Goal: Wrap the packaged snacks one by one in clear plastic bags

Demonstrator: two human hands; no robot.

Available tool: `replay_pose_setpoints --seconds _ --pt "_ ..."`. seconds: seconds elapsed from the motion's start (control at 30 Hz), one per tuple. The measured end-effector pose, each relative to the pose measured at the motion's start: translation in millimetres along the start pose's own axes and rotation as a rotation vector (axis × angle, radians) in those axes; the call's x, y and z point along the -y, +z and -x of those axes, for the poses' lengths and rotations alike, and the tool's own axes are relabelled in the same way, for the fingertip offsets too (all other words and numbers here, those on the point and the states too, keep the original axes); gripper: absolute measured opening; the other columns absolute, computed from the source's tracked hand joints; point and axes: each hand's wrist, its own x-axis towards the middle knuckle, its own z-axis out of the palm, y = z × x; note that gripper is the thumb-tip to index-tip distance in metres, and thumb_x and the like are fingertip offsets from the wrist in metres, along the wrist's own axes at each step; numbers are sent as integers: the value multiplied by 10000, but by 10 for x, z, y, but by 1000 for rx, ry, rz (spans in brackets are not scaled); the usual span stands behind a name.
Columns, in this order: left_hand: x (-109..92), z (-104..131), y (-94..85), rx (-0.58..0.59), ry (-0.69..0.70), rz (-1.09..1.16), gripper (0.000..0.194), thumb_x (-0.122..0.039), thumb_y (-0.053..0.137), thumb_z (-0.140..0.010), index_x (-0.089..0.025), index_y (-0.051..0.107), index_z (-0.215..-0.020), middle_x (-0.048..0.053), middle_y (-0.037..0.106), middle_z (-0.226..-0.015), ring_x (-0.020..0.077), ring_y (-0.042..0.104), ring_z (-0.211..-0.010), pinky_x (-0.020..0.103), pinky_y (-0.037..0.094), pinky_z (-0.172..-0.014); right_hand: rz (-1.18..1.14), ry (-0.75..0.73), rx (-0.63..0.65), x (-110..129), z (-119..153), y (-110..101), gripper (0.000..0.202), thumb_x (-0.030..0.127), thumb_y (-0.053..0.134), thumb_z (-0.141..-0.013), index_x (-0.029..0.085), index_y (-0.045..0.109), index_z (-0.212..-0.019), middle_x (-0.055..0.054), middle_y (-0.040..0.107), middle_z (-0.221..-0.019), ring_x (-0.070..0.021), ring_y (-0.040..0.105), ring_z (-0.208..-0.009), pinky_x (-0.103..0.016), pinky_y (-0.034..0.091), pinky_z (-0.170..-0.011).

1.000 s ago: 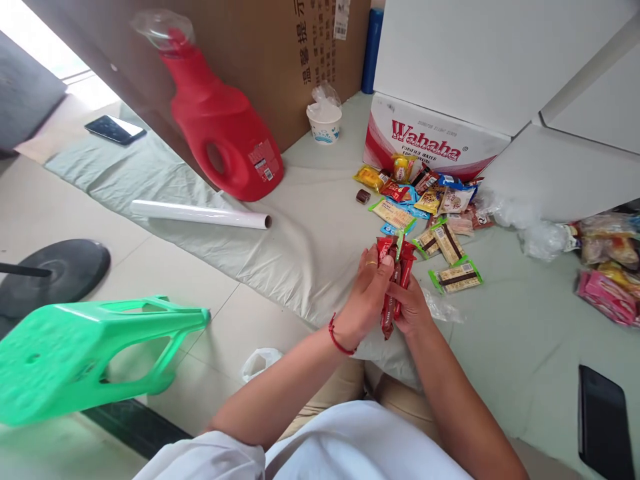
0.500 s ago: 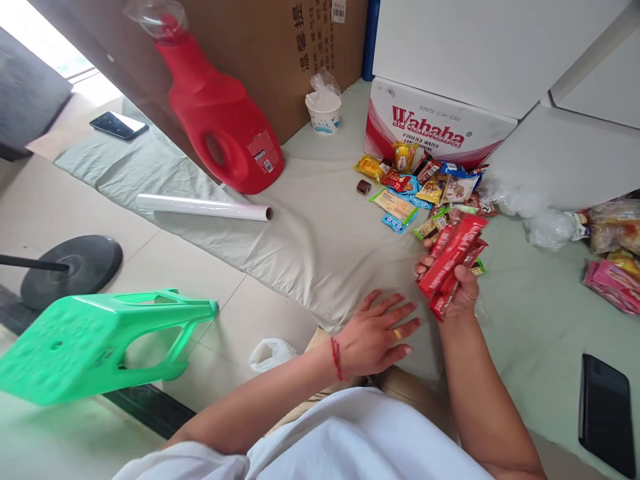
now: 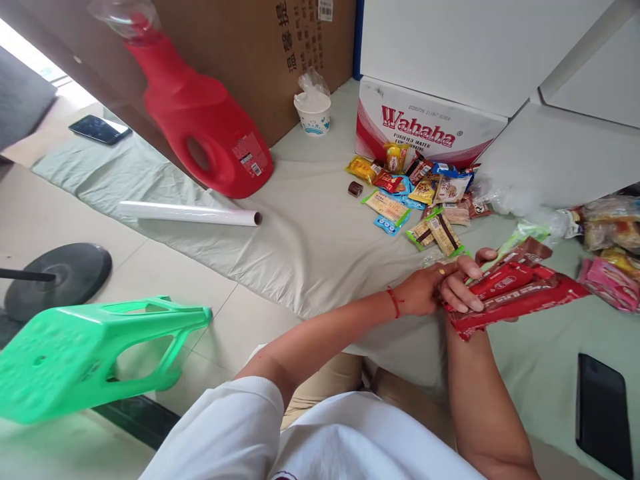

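Note:
My right hand (image 3: 465, 293) is closed around several long red snack packets (image 3: 530, 293), which fan out toward the right. A brown wrapper and a light green packet (image 3: 520, 240) show at the upper edge of this bundle. My left hand (image 3: 425, 291), with a ring and a red bracelet, meets the right hand at the bundle's left end; its fingertips are hidden there. Just beyond both hands lie two brown-and-green wrapped bars (image 3: 443, 233). Behind them is a pile of small wrapped snacks (image 3: 425, 187), with a dark brown piece (image 3: 355, 189) beside it.
A Wahaha box (image 3: 425, 127) stands behind the pile. On the left are a red jug (image 3: 210, 120), a white roll (image 3: 190, 213), a paper cup (image 3: 313, 115) and a green stool (image 3: 100, 347). To the right lie a black phone (image 3: 603, 407) and a pink pack (image 3: 607, 283).
My left hand has moved right from the cloth to the right hand. The red packets have turned from upright to pointing rightward, and the light green packet now shows with them.

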Motion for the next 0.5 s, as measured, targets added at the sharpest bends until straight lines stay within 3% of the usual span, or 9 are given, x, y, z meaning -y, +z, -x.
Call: replay_pose_setpoints --seconds 0.1,0.2,0.3,0.33,0.43,0.5 --pt "55 -20 -4 70 -104 -237 334 -87 570 -900 -100 744 -1185 139 759 -1135 270 701 -1114 383 554 -987 -11 -5 -28 131 189 -56 692 500 966 -432 527 712 -1075 42 592 -733 -60 216 -347 -264 200 -291" --pt "81 126 -45 132 -201 -470 278 -91 505 -930 -98 779 -974 145 746 -1018 268 715 -990 377 568 -901 35 -47 -104 300 436 -9 814 500 960 -411 569 679 -1172 8 655 -889 -73 275 -390 -268 222 -312" --pt "3 456 -137 153 -237 -543 271 -87 497 -921 -109 762 -972 133 733 -999 248 709 -941 358 572 -861 60 -9 -146 328 576 138 866 490 934 -435 544 639 -1248 -6 691 -1132 -71 290 -448 -259 291 -351" --pt "-47 616 -176 108 -246 -513 277 -95 507 -919 -116 755 -1041 123 737 -1007 232 707 -926 343 573 -854 61 33 -147 295 589 196 855 471 926 -457 516 633 -1259 -11 686 -1203 -75 314 -474 -261 338 -379" --pt "-184 1278 -311 -172 -215 -310 477 -210 578 -935 -192 599 -1411 75 745 -1129 152 688 -816 270 573 -773 93 210 -142 138 565 346 794 420 919 -493 399 649 -1239 -44 678 -1280 -100 423 -567 -285 459 -488" --pt "-171 1859 -410 -444 -253 -268 368 -262 525 -986 -209 643 -1331 53 755 -1006 122 655 -723 240 551 -711 119 278 -136 57 538 398 788 420 932 -466 342 665 -1203 -63 701 -1227 -112 454 -592 -294 477 -509"
